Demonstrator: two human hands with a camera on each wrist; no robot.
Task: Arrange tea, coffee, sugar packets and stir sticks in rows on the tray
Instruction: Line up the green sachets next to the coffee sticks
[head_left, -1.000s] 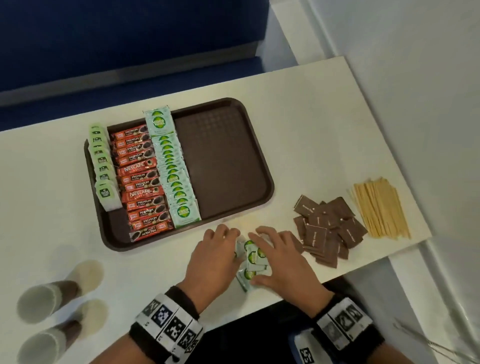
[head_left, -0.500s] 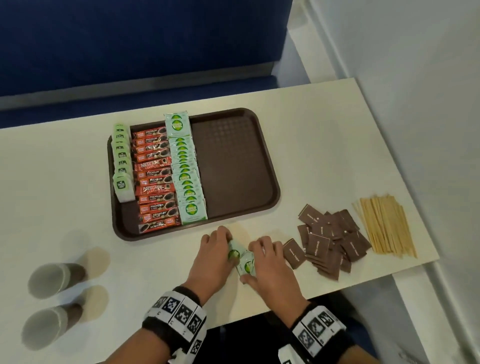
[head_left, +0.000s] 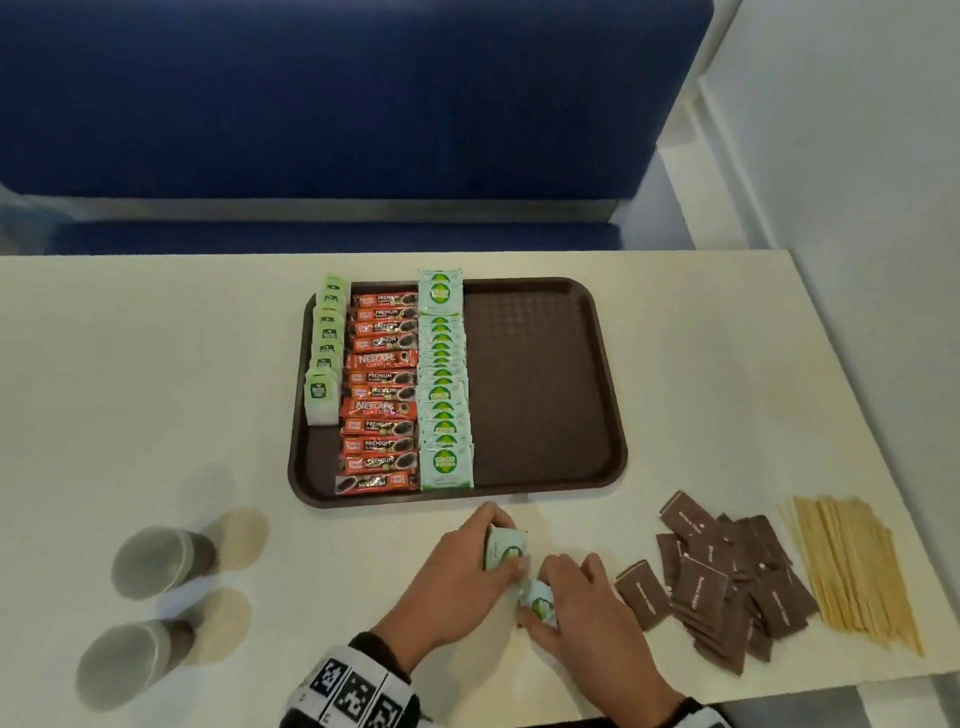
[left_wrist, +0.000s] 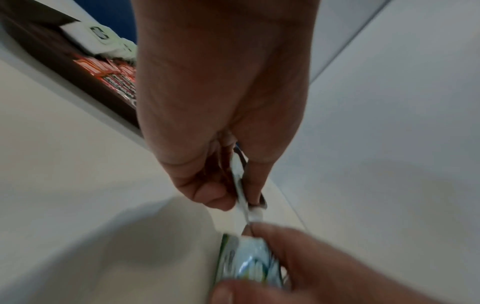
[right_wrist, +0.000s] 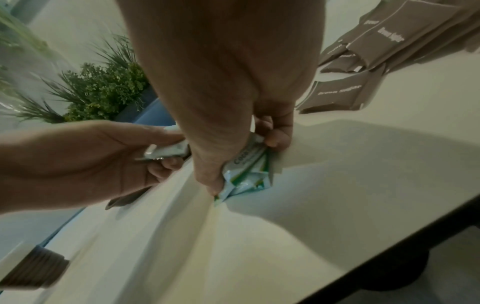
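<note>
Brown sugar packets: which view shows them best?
Head view: the whole pile of brown sugar packets lies on the table beside the stir sticks. Right wrist shows only part, lettering legible; left wrist shows none.

Textured plastic tray (head_left: 540, 384) — glossy foil sachets (head_left: 445, 395)

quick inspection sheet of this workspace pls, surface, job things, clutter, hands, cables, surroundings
surface: cream table.
job's things: brown tray holds rows of tea bags, coffee sticks and green packets; its right half is bare. Brown sugar packets and stir sticks lie loose on the table.
clutter: two paper cups on their sides.
grips: left hand pinches green packets; right hand holds another.
cables: nothing seen.
surroundings: blue bench, white wall, plants.
</note>
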